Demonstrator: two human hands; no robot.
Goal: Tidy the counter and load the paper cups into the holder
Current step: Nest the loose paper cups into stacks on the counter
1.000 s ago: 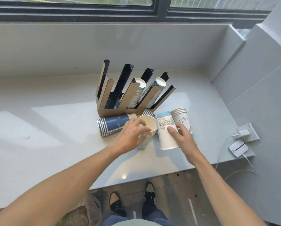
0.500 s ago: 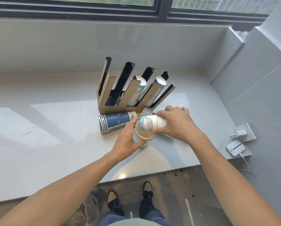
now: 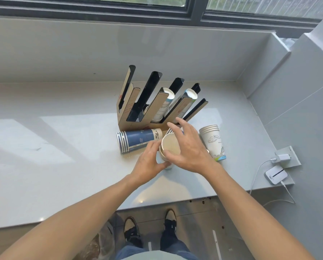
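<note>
A cardboard cup holder (image 3: pixel 127 111) with several slanted black slots stands mid-counter; two slots on the right hold white cup stacks (image 3: pixel 165 102). In front of it my left hand (image 3: pixel 147 164) grips an upright stack of paper cups (image 3: pixel 171 145) from the left side. My right hand (image 3: pixel 189 149) rests over the stack's right rim, thumb on its near edge, fingers spread. A blue cup stack (image 3: pixel 138 140) lies on its side to the left. A white printed cup stack (image 3: pixel 213 141) lies to the right.
The grey counter (image 3: pixel 53 166) runs left to right under a window, with a wall step at the right. A wall socket with a charger (image 3: pixel 284 157) and a small white device (image 3: pixel 276 174) sit at the counter's right end. My feet show below the counter edge.
My right hand pushed the white cup it held into the stack in my left hand and now rests on the rim. The stack turned upright.
</note>
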